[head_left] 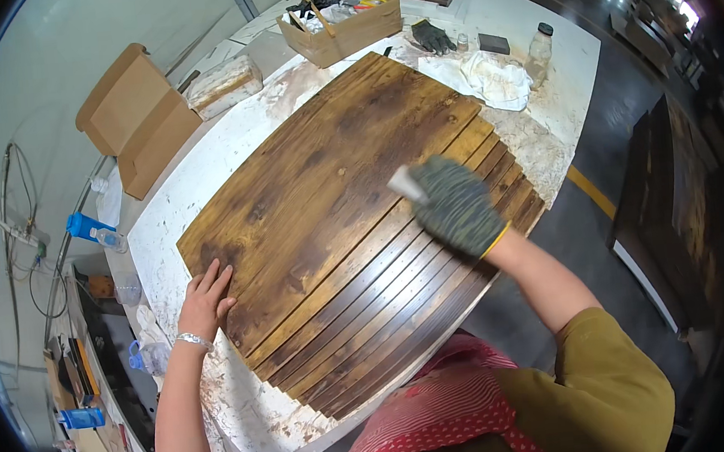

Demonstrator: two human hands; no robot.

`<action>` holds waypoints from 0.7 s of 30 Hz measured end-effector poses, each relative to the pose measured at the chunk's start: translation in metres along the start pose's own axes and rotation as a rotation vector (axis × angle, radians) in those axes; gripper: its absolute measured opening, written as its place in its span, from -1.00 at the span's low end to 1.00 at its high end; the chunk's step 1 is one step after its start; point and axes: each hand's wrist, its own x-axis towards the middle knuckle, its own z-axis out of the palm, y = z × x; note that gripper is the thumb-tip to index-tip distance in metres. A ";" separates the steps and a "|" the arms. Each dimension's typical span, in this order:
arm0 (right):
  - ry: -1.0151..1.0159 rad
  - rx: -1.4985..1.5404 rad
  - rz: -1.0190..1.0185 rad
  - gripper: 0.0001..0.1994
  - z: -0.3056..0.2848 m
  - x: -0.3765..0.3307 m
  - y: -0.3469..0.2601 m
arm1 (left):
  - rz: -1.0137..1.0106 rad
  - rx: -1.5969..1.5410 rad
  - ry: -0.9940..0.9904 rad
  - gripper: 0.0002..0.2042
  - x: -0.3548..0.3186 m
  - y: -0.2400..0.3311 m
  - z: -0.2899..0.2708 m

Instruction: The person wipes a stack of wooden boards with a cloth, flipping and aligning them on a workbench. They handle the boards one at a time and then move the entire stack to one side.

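Observation:
A stack of brown stained wooden boards (331,168) lies on the table, each one stepped out past the one above on the near side. My bare left hand (208,301) rests on the left edge of the top board with its fingers stretched out. My right hand (455,205), in a grey-green knitted glove with a yellow cuff, is over the stepped board edges right of the middle. It is closed round a small white pad (407,184), slightly blurred; the exact kind of pad cannot be made out.
A cardboard box (341,34) of odds and ends stands at the far side, with an open carton (142,125) to its left. Far right lie a dark glove (433,37), a white cloth (487,77) and a jar (540,51). Dark panels (675,216) stand on the floor at right.

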 end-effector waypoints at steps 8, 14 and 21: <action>0.082 0.074 -0.129 -0.67 -0.006 -0.007 0.008 | -0.023 -0.038 -0.092 -0.47 0.012 0.009 -0.010; 0.033 -0.172 0.218 -0.68 -0.050 0.015 0.127 | -0.080 -0.005 -0.156 -0.53 0.010 0.009 -0.011; 0.294 -0.036 0.459 -0.67 -0.066 -0.001 0.190 | -0.123 0.004 -0.125 -0.56 0.018 0.021 -0.016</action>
